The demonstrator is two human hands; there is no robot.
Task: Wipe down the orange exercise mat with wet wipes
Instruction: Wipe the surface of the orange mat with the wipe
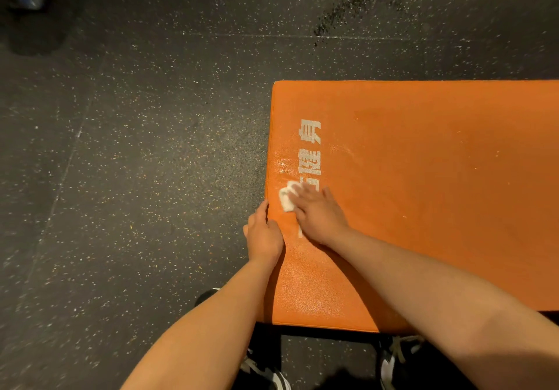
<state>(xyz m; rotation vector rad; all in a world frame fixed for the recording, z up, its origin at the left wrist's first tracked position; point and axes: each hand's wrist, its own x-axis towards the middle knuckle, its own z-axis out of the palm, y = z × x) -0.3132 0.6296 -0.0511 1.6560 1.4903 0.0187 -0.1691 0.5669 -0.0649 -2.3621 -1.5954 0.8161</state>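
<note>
the orange exercise mat lies flat on the floor, with white chinese characters printed along its left end; "健身" can be read, and the rest is partly covered. the white wet wipe sits crumpled on the mat just inside the left edge, over the lower characters. the right hand presses it down with its fingers straight and close together. the left hand rests at the mat's left edge; i cannot tell whether its fingers curl around the rim. the floor is dark speckled rubber with seams. black-and-white shoes stand at the mat's near edge.
</note>
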